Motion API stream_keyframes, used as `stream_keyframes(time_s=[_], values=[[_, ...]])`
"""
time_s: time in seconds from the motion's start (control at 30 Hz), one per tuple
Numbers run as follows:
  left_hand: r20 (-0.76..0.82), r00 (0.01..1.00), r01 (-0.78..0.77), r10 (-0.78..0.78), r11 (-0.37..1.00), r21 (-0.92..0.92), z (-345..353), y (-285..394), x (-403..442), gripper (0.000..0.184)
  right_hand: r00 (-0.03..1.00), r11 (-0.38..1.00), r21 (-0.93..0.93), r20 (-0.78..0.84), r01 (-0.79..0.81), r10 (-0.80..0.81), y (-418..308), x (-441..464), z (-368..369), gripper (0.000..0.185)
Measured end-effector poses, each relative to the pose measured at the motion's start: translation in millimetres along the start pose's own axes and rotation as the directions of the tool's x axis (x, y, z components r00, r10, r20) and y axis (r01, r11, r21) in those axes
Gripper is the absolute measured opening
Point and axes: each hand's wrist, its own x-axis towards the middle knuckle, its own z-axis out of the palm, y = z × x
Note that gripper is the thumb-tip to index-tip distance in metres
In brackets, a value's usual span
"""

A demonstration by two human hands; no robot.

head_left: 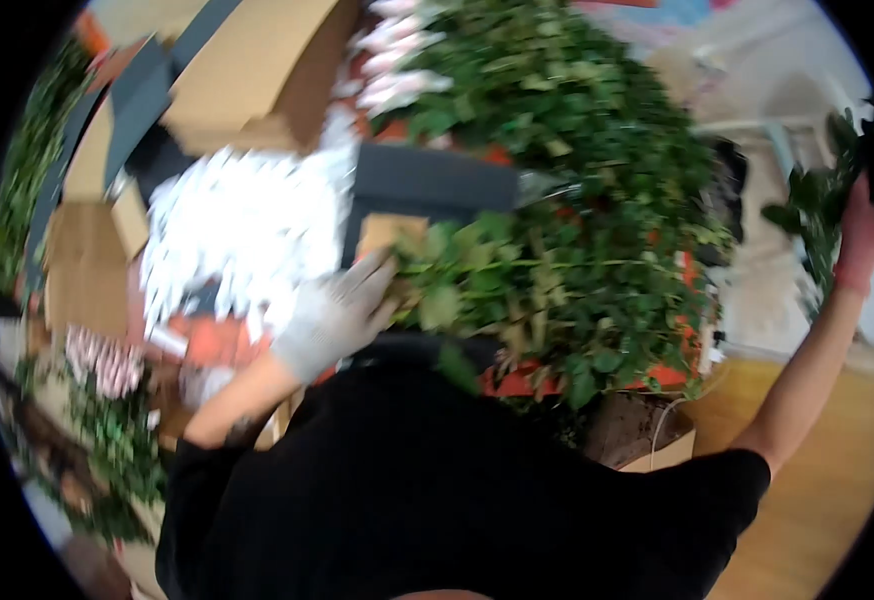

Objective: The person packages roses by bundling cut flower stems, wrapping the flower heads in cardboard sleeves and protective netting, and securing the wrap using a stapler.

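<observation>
My left hand, in a white glove, lies at the left end of a bunch of long green leafy stems. Its fingers point up and right, with a gap between thumb and fingers, beside a small brown cardboard piece. A dark grey box stands just beyond. Far to the right, my right hand is stretched out in a pink glove with dark fingers. Dark leafy stems hang at that hand, seemingly gripped; motion blur softens the fingers.
Many white paper-like sleeves cover the table's left side. Open cardboard boxes stand behind them. A large heap of foliage fills the far right, beside pale pink wrapped blooms. Pinkish wrapped flowers lie lower left.
</observation>
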Motion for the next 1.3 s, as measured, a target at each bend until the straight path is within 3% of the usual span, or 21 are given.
stream_keyframes(time_s=[0.07, 0.1, 0.13, 0.17, 0.2, 0.23, 0.27, 0.4, 0.47, 0.53, 0.57, 0.67, 0.73, 0.83, 0.87, 0.93, 0.97, 1.0, 1.07, 1.17, 1.3], values=[[0.039, 0.999, 0.034, -0.034, 0.999, 0.007, 1, 0, -1, 0.042, 0.899, 0.919, -0.009, 0.215, 0.393, -0.382, -97, -44, 18, 0.038], [0.067, 0.997, 0.037, -0.039, 0.999, 0.038, -2, 1, -2, 0.042, 0.821, 0.872, 0.095, 0.3, 0.481, -0.485, -141, -69, 18, 0.038], [0.087, 0.995, 0.041, -0.045, 0.998, 0.048, -2, -1, -3, 0.043, 0.774, 0.882, 0.294, 0.429, 0.368, -0.466, -178, -97, 22, 0.038], [0.083, 0.996, 0.033, -0.036, 0.999, 0.04, 1, -4, -6, 0.044, 0.716, 0.869, 0.488, 0.579, 0.077, -0.389, -207, -126, 24, 0.038], [0.082, 0.996, 0.027, -0.029, 0.999, 0.027, 2, -5, -4, 0.045, 0.65, 0.835, 0.54, 0.673, -0.106, -0.352, -229, -151, 35, 0.039], [0.076, 0.997, 0.033, -0.035, 0.999, 0.021, 2, -5, -6, 0.045, 0.598, 0.799, 0.359, 0.532, 0.481, -0.599, -250, -156, 37, 0.041], [0.085, 0.996, 0.029, -0.031, 0.999, 0.025, 1, -6, -7, 0.045, 0.508, 0.831, 0.383, 0.661, 0.404, -0.552, -264, -163, 36, 0.044], [0.148, 0.987, 0.068, -0.069, 0.998, 0.011, -7, -3, -5, 0.045, 0.555, 0.787, 0.491, 0.561, 0.374, -0.614, -274, -208, 70, 0.037], [0.025, 0.999, -0.037, 0.037, 0.999, -0.001, -1, -5, -7, 0.044, 0.574, 0.761, 0.552, 0.52, 0.34, -0.633, -270, -222, 83, 0.028], [-0.126, 0.982, -0.148, 0.141, 0.988, -0.048, 18, -12, -8, 0.043, 0.74, 0.717, 0.567, 0.256, 0.406, -0.622, -269, -230, 74, 0.014], [-0.094, 0.992, -0.089, 0.082, 0.993, -0.074, 16, -11, -9, 0.043, 0.67, 0.774, 0.528, 0.437, 0.35, -0.6, -281, -222, 65, 0.01], [0.119, 0.993, 0.02, -0.017, 0.999, -0.025, -6, 0, 1, 0.044, 0.397, 0.738, 0.648, 0.738, -0.191, -0.545, -326, -163, 48, 0.02], [0.121, 0.993, -0.006, 0.0, 0.999, 0.043, -8, -6, -1, 0.043, 0.671, 0.7, 0.651, 0.38, 0.295, -0.636, -362, -179, 66, 0.021], [0.107, 0.994, 0.015, -0.023, 0.998, 0.067, -8, -9, -5, 0.041, 0.672, 0.681, 0.67, 0.362, 0.294, -0.646, -395, -201, 87, 0.027], [0.092, 0.994, 0.051, -0.054, 0.998, 0.033, -9, -10, -11, 0.04, 0.619, 0.664, 0.719, 0.432, 0.203, -0.656, -402, -218, 103, 0.033], [-0.027, 0.999, -0.045, 0.046, 0.999, 0.01, -3, -19, -14, 0.041, 0.751, 0.554, 0.818, 0.268, 0.153, -0.603, -395, -221, 105, 0.041], [0.024, 1.0, 0.001, -0.002, 0.999, 0.04, -4, -19, -17, 0.043, 0.689, 0.588, 0.804, 0.374, 0.093, -0.621, -394, -209, 99, 0.018], [0.076, 0.997, 0.019, -0.022, 0.999, 0.047, -4, -21, -19, 0.044, 0.628, 0.647, 0.736, 0.411, 0.199, -0.661, -391, -204, 96, 0.03], [0.069, 0.996, -0.053, 0.051, 0.998, 0.03, -1, -20, -5, 0.046, 0.636, 0.679, 0.712, 0.441, 0.182, -0.633, -374, -191, 91, 0.042], [0.121, 0.992, -0.032, 0.025, 0.998, 0.058, 0, -11, -8, 0.046, 0.631, 0.681, 0.665, 0.393, 0.308, -0.669, -372, -204, 97, 0.041], [0.144, 0.988, -0.077, 0.062, 0.992, 0.102, 0, -15, -7, 0.046, 0.595, 0.689, 0.681, 0.454, 0.248, -0.663, -378, -199, 100, 0.038]])
